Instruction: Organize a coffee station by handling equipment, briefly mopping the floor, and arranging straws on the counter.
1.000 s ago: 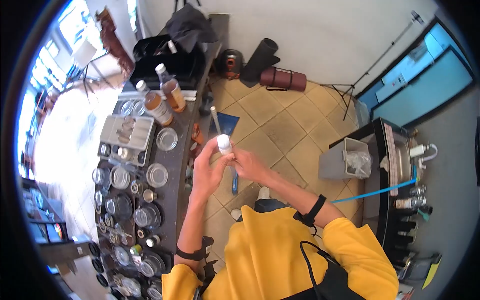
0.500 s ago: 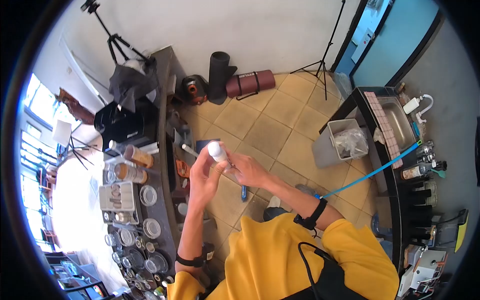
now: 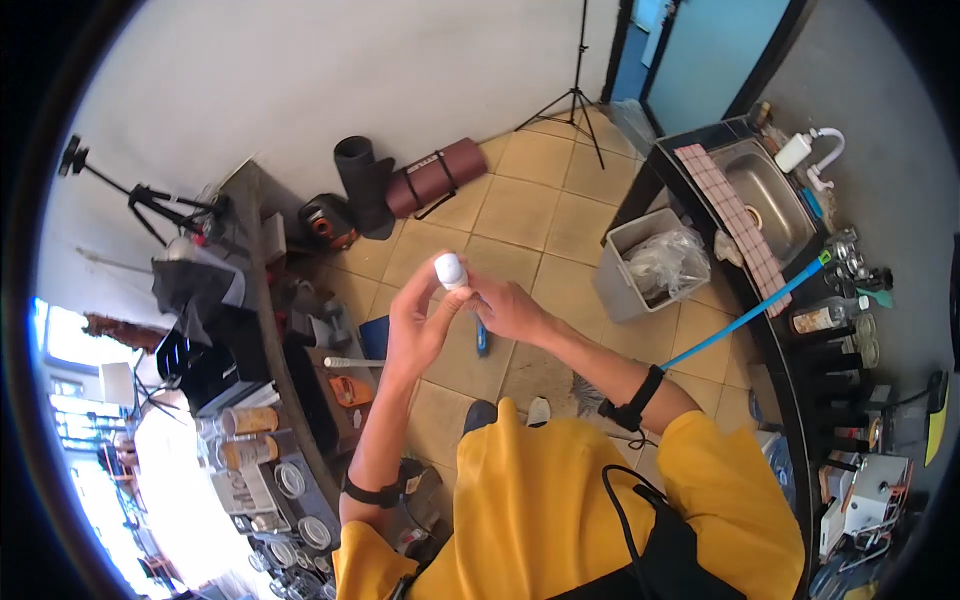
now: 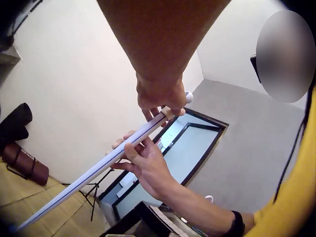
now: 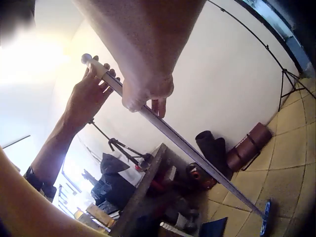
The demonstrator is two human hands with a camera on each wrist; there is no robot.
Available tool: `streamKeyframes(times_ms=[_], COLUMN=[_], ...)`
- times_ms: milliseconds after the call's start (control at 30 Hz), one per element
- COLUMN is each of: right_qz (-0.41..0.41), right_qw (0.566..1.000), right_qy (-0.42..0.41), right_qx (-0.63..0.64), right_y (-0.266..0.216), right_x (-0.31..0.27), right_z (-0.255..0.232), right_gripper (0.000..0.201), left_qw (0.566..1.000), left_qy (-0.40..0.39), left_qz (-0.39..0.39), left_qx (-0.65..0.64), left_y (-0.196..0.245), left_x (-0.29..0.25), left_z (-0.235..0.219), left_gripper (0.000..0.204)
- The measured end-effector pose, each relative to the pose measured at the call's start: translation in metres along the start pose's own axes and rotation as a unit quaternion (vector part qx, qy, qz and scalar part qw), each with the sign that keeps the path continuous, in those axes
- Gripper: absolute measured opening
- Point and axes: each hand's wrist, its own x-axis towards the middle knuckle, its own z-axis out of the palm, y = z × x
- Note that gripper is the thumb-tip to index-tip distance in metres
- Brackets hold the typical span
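A long white pole (image 4: 94, 170) with a white knob (image 3: 450, 270) on its upper end slants between both hands. Its narrow blue head (image 5: 266, 217) is down at the floor tiles. Just below the knob, my left hand (image 3: 415, 325) grips the pole, fingers wrapped about its top. My right hand (image 3: 508, 310) holds the shaft lower down, thumb and fingers around it, as the left wrist view shows (image 4: 148, 168). From above, the shaft is mostly hidden behind the hands.
To the left, a dark counter (image 3: 262, 290) carries jars and bottles. A grey bin (image 3: 620, 265) with plastic bags stands right, beside the sink (image 3: 765, 200). A blue stick (image 3: 740, 315) leans there. Rolled mats (image 3: 435, 180) and a tripod (image 3: 575, 100) are by the wall.
The head view has turned to the right, so the counter slides left and the sink comes nearer the middle. Both hands keep their hold on the pole.
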Motion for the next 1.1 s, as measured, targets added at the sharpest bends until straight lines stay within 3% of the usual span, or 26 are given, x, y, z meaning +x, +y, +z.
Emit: streamKeyframes(times_ms=[233, 500, 600, 667, 833, 900, 1033, 1100], right_qz=[0.021, 0.182, 0.122, 0.168, 0.197, 0.184, 0.201, 0.184], right_qw=[0.998, 0.976, 0.974, 0.967, 0.953, 0.951, 0.946, 0.947], right_qy=[0.026, 0.048, 0.094, 0.095, 0.143, 0.197, 0.208, 0.227], right_qx=[-0.060, -0.112, -0.168, -0.164, -0.184, -0.153, -0.147, -0.134], right_y=[0.068, 0.110, 0.127, 0.140, 0.183, 0.203, 0.242, 0.254], right_x=[0.038, 0.116, 0.141, 0.154, 0.186, 0.196, 0.212, 0.218], right_z=[-0.063, -0.127, -0.152, -0.165, -0.218, -0.244, -0.308, -0.344], right_gripper=[0.071, 0.066, 0.067, 0.068, 0.070, 0.033, 0.035, 0.052], left_qw=[0.997, 0.980, 0.969, 0.965, 0.950, 0.946, 0.926, 0.926], left_qy=[-0.081, -0.193, -0.237, -0.255, -0.305, -0.308, -0.363, -0.359], left_qz=[0.006, 0.041, 0.066, 0.053, 0.046, 0.091, 0.068, 0.113], left_qx=[-0.009, -0.031, -0.019, -0.033, -0.057, -0.043, -0.074, -0.044], left_y=[-0.031, -0.064, -0.077, -0.080, -0.082, -0.097, -0.112, -0.116], left_x=[0.102, 0.241, 0.301, 0.333, 0.408, 0.444, 0.513, 0.545], left_z=[0.028, 0.026, 0.028, 0.038, 0.080, 0.106, 0.160, 0.190], left_gripper=[0.041, 0.041, 0.041, 0.039, 0.035, 0.036, 0.038, 0.040])
